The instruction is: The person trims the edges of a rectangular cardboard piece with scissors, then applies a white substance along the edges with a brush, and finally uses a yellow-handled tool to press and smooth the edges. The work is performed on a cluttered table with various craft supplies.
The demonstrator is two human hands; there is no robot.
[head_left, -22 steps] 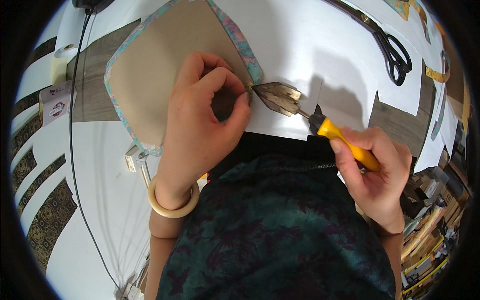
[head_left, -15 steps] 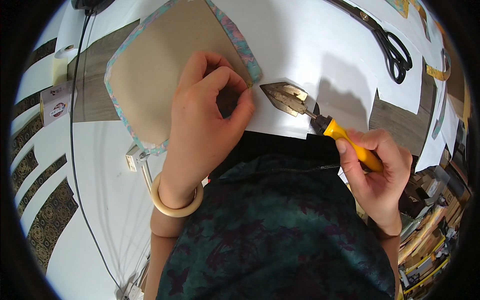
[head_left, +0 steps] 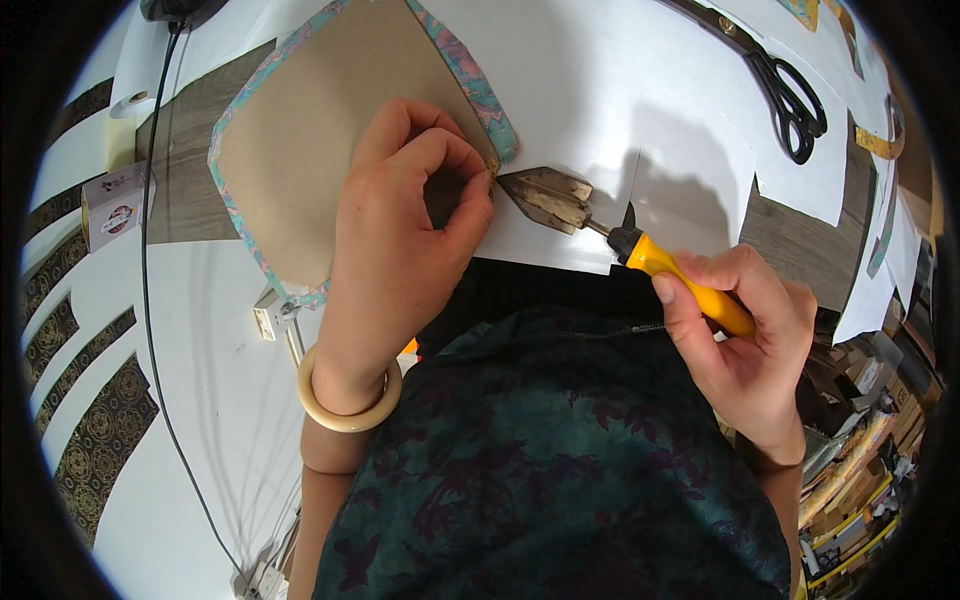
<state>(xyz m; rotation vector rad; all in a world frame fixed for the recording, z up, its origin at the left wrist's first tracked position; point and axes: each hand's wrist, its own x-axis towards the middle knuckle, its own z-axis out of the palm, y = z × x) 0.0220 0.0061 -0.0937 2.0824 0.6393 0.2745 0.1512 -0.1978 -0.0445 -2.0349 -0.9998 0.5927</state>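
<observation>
My right hand (head_left: 750, 350) grips the yellow handle of a tool with a pointed, trowel-shaped metal head (head_left: 548, 200). Its tip meets, or nearly meets, my left fingertips. My left hand (head_left: 405, 215), with a cream bangle at the wrist, rests over a beige board (head_left: 300, 150) edged with turquoise and pink patterned fabric (head_left: 478, 90). Its thumb and index finger are pinched together at the board's right corner. A bit of something yellowish-brown (head_left: 493, 167) shows at those fingertips, probably a folded corner of the covering; I cannot make it out fully.
Black-handled scissors (head_left: 780, 85) lie at the upper right on white paper (head_left: 590, 60). A black cable (head_left: 147, 250) runs down the left side, near a small printed box (head_left: 115, 205). Dark patterned strips (head_left: 105, 450) lie at far left. Rolls and boxes (head_left: 850, 460) crowd the lower right.
The yellow-handled tool has moved left, bringing its tip from a gap away up to my left fingertips. My left hand and the board have shifted slightly left.
</observation>
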